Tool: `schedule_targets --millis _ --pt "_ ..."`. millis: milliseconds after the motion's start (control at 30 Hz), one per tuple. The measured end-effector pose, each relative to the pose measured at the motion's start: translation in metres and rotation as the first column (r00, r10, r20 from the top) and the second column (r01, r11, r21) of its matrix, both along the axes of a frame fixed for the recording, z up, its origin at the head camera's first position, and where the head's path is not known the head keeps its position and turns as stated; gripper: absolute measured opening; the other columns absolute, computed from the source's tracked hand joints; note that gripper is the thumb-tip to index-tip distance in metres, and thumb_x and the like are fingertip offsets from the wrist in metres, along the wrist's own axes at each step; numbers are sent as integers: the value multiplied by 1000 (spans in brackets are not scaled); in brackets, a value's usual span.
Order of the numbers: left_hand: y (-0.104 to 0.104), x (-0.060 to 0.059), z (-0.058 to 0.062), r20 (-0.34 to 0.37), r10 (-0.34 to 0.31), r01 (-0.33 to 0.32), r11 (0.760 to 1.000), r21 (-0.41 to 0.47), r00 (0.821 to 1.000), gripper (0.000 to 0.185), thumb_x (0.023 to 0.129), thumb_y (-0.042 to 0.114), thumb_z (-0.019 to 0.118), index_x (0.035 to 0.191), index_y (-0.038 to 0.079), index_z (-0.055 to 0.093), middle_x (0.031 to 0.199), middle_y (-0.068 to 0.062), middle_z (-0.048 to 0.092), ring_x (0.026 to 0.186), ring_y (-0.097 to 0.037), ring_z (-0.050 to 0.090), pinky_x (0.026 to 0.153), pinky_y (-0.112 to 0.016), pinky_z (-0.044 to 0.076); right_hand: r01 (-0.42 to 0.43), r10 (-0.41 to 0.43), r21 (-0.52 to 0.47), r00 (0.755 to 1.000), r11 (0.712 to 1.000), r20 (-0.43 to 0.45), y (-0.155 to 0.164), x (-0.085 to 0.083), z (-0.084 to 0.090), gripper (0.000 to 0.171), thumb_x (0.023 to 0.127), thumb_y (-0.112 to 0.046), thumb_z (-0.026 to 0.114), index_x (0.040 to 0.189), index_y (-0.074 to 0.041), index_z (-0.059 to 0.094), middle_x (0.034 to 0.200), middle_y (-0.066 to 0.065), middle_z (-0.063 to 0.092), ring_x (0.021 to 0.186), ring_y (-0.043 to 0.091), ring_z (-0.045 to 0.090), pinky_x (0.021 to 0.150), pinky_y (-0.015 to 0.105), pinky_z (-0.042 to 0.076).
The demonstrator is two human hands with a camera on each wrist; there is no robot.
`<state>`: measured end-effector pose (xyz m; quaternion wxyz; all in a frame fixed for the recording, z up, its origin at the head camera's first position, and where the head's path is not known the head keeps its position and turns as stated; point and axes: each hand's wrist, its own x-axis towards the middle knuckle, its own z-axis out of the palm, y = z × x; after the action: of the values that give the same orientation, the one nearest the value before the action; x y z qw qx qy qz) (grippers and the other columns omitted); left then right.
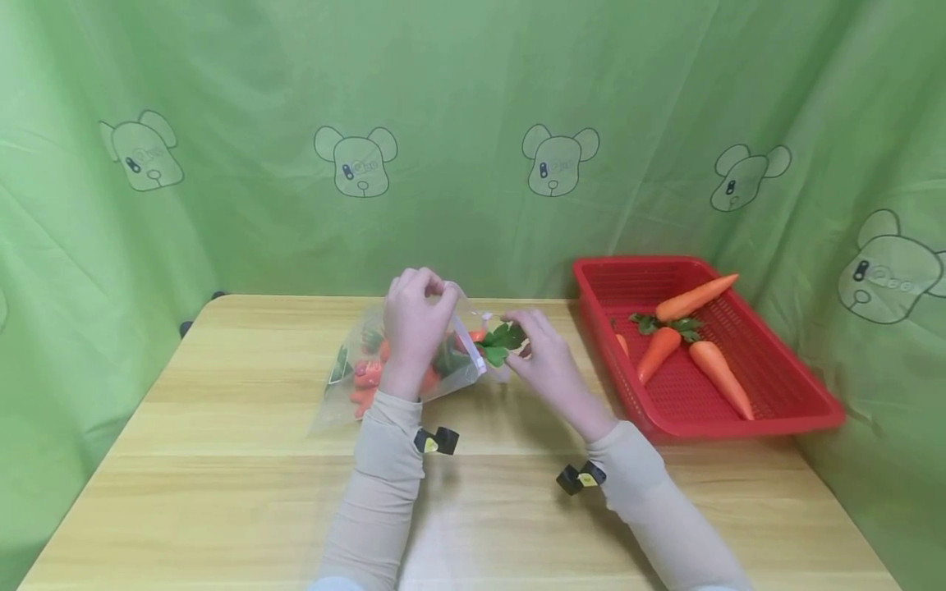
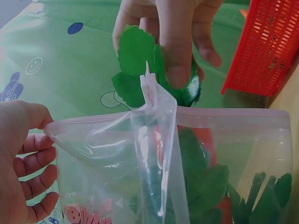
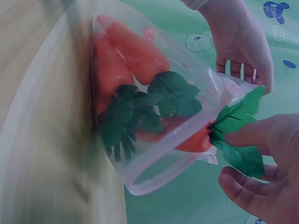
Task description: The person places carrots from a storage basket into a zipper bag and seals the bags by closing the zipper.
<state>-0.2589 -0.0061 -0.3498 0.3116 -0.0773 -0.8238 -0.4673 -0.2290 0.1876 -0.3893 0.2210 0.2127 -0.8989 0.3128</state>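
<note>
I see the left hand (image 1: 414, 324) up over the clear zip bag (image 1: 384, 373), fingers curled and pinching the bag's top edge by the zip strip (image 2: 205, 117), holding the mouth up. The wrist view shows the left fingers (image 2: 35, 175) curled behind the film, mouth gaping.

Right hand (image 1: 543, 361) sits just right of the bag mouth. Its fingers pinch the green leaf top (image 1: 504, 338) of a toy carrot (image 3: 194, 140); thumb pressed on the leaves, other fingers curled below. The carrot's orange body is partly inside the mouth, leaves outside at the rim.

Bag lies on the wooden surface (image 1: 222, 492), tilted, bottom end pointing left and resting on the wood, mouth end lifted. Inside it: more orange carrots (image 3: 126, 56) with dark green leaves (image 3: 154, 105), stacked against each other. I can't get an exact count through the film.

Right of the bag, well apart from it, a red mesh basket (image 1: 783, 423) sits on the same surface at its right edge. It holds loose carrots (image 1: 720, 377): three clear, a fourth partly hidden at the left wall. The nearest basket wall is just beside the right hand.

Green bear-print cloth (image 1: 473, 123) hangs behind the bag and wraps both sides. Both arms are in beige sleeves (image 1: 384, 484).
</note>
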Motion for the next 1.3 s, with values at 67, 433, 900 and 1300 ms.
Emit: schedule_targets --millis 67,433,900,1300 --pt "0 0 0 -2 -2 2 1000 3 1000 14 83 19 66 77 7 64 86 -9 65 85 -25 57 83 -38 46 3 -3 8 1000 1000 -11 3 1 1 45 76 2 74 118 -4 58 98 12 60 80 21 64 65 32 57" --pt "0 1 0 3 -7 7 1000 2 1000 14 83 20 66 77 7 63 88 -8 66 86 -24 57 84 -38 47 59 -54 90 997 994 -52 6 0 5 6 81 -3 71 87 -4 69 73 6 58 67 17 53 61 28 46" --pt "0 2 1 -15 -1 1 1000 -4 1000 14 83 19 66 76 7 63 87 -9 66 85 -25 58 82 -38 48 75 -75 -15 997 997 32 -18 -19 10 11 88 -7 64 96 -1 66 85 15 74 74 26 72 68 38 59" --pt "-1 0 0 -29 8 -8 1000 -15 1000 14 83 18 67 78 5 64 86 -10 67 84 -26 58 80 -38 49 -66 64 30 996 997 60 -18 -16 14 30 91 -8 60 120 -6 63 98 10 74 86 25 66 75 39 54"
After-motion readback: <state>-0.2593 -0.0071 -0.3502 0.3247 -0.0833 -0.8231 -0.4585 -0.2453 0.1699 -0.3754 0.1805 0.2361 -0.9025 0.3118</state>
